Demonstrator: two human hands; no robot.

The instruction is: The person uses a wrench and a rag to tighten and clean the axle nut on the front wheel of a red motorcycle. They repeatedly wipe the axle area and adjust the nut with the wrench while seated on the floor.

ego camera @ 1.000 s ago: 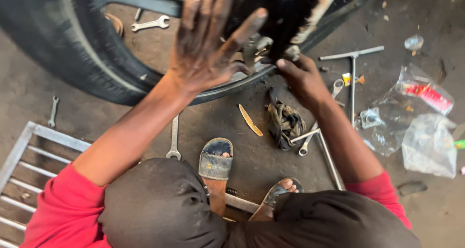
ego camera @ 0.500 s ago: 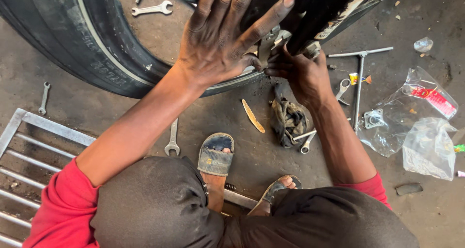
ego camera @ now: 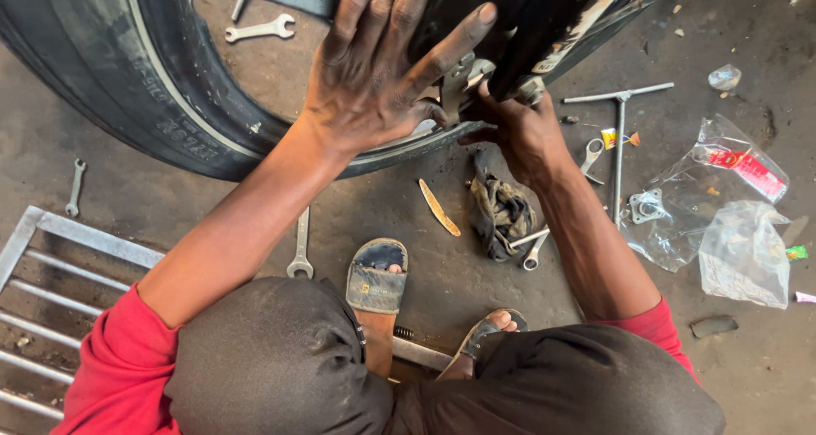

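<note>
A black motorcycle tyre [ego camera: 110, 70] with its rim fills the top left. My left hand [ego camera: 382, 70], greasy, lies flat with fingers spread over the wheel's hub area. My right hand [ego camera: 518, 129] is curled around a small metal part at the hub, just under a dark frame piece [ego camera: 552, 19]. What exactly the right fingers pinch is hidden. Both arms reach out from red sleeves over my dark-trousered knees.
On the concrete floor lie several spanners [ego camera: 259, 30], a T-handle wrench [ego camera: 619, 138], a dirty rag [ego camera: 500, 214], a yellowish lever [ego camera: 439, 207], clear plastic bags [ego camera: 731, 223] and a metal grate [ego camera: 51, 290] at lower left. My sandalled feet [ego camera: 376, 278] rest below the wheel.
The view has shifted so the wheel sits higher and closer. My left hand has slid up and right over the hub; my right hand stays at the same part.
</note>
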